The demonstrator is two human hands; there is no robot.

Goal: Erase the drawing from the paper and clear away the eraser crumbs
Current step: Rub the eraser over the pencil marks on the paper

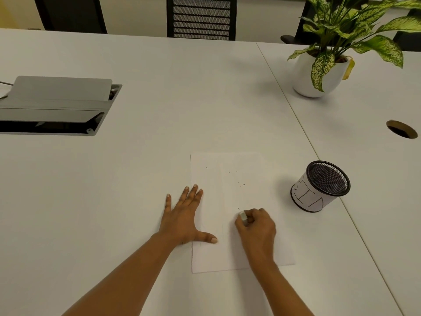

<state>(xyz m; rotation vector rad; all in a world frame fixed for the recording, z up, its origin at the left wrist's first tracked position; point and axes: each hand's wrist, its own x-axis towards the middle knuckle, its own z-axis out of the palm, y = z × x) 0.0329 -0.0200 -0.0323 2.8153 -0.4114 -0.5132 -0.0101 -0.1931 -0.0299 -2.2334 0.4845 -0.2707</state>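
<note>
A white sheet of paper [237, 179] lies flat on the white table, near the front middle. No drawing is visible on it. Several small dark eraser crumbs [241, 184] are scattered over its upper and middle part. My left hand [184, 215] rests flat with fingers spread on the paper's left edge, thumb on the sheet. My right hand [256, 226] is closed around a small white eraser [243, 216], whose end pokes out at the fingertips and sits on or just above the paper's lower middle.
A black mesh pen cup [320, 185] wrapped in paper stands right of the sheet. A potted plant [319, 71] is at the back right. An open grey cable box [57, 106] sits at the left. A round cable hole [402, 129] is at the far right.
</note>
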